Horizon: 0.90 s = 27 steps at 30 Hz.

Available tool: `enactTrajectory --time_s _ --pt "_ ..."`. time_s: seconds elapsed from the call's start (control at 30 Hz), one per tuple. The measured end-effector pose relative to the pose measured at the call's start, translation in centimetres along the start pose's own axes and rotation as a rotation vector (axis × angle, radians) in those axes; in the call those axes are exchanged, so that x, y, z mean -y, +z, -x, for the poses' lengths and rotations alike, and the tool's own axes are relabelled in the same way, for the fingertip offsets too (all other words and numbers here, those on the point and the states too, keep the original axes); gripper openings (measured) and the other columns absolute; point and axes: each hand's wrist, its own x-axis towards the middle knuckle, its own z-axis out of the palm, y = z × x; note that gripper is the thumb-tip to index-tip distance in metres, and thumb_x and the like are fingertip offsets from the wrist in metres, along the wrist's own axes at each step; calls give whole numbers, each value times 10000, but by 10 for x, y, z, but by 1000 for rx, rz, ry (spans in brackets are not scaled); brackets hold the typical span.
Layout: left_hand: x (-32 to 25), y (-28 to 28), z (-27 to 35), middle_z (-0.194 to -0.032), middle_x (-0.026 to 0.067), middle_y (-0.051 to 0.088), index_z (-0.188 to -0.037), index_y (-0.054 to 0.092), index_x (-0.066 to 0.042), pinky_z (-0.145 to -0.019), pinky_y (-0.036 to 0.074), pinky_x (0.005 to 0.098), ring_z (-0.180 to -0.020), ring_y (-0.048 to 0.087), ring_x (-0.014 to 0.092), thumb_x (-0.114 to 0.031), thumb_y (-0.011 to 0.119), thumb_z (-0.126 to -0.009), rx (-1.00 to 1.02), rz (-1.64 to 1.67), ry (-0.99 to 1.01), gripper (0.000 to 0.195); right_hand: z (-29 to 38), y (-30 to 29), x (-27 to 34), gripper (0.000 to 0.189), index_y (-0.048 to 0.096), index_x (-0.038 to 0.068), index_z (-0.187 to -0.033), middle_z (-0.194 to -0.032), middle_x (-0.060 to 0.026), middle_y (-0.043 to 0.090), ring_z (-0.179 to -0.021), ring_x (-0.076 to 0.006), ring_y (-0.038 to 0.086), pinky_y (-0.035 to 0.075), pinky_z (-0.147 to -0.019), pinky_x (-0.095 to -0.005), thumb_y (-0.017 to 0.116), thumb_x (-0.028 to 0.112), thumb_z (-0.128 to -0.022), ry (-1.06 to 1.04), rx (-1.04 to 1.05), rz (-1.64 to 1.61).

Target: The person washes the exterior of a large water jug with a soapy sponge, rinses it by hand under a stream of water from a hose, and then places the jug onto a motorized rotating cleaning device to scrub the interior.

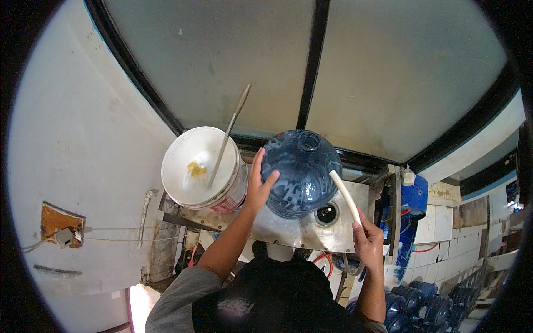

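A blue plastic water jug (297, 179) stands on a metal-topped counter (275, 227), its open neck tilted towards the window side. Streaks of pale foam or water mark its wall. My left hand (261, 183) rests flat against the jug's left side with the fingers spread. In my right hand (367, 238) is a white hose (346, 195), its free end close to the jug's right side. Whether water runs from the hose I cannot tell. Just right of the jug's base a round drain opening (327, 213) is set in the metal top.
Left of the jug stands a white bucket (200, 166) holding a long-handled tool (228, 135) and a yellow piece (196, 169). Frosted window panes (241, 62) rise behind. Several blue jugs (424, 306) sit on the floor at right. An electrical socket (64, 237) is on the left wall.
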Motion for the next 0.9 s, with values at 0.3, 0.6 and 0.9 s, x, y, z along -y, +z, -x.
enactTrajectory --time_s 0.3,0.6,0.9 --pt "-115 88 -73 -1004 93 703 -1107 621 -52 -906 514 348 -960 677 232 -232 939 -629 -53 -41 -23 601 4 6 68 446 578 99 -1427 -702 10 586 -619 -61 521 463 -594 -254 645 174 -992 -183 43 -3" --pt "-119 105 -92 -974 83 711 -995 649 -38 -907 519 335 -960 671 176 49 770 -750 10 476 70 287 12 -23 41 436 572 79 -1429 -711 30 575 -608 -49 503 432 -553 -236 622 138 -1000 -142 -62 -214" --pt "-80 2 -72 -1161 150 725 -1077 684 3 -1004 484 340 -1088 671 215 -158 855 -732 467 -203 -97 417 23 -32 -3 448 578 87 -1423 -685 12 571 -606 -52 508 456 -575 -252 653 163 -987 -3 87 -64"
